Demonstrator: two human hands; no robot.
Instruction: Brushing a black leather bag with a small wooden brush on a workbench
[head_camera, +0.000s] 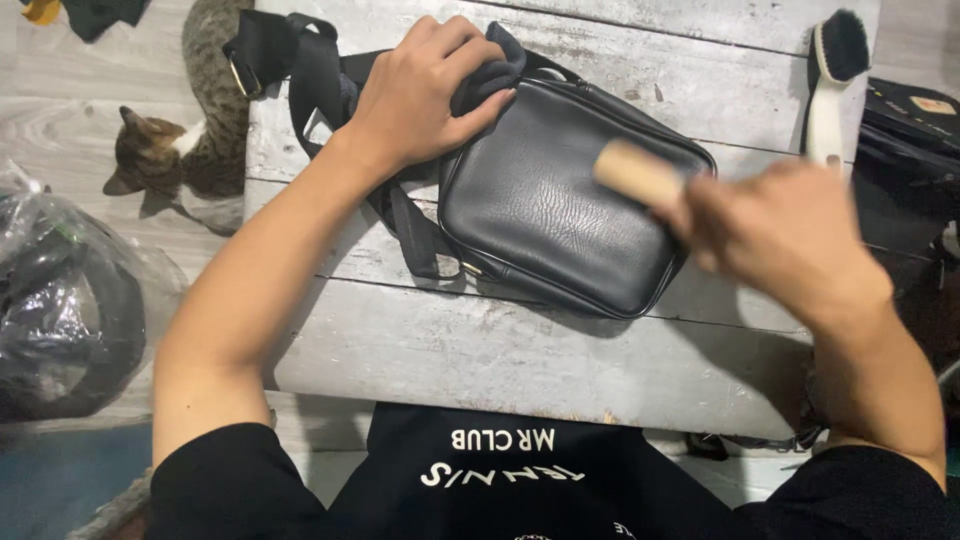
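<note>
A black leather shoulder bag (560, 205) lies on a weathered grey wooden table (520, 350), its black strap (300, 60) bunched at the back left. My left hand (420, 90) presses down on the bag's upper left corner, over a dark cloth (490, 75). My right hand (780, 235), blurred by motion, grips a light wooden brush (640, 172) whose end rests over the bag's right side.
A second brush (835, 80) with a white handle and dark bristles lies at the table's back right. A dark box (915, 125) sits at the far right. A tabby cat (185, 140) lies on the floor at left, near a clear plastic bag (55, 300) of dark items.
</note>
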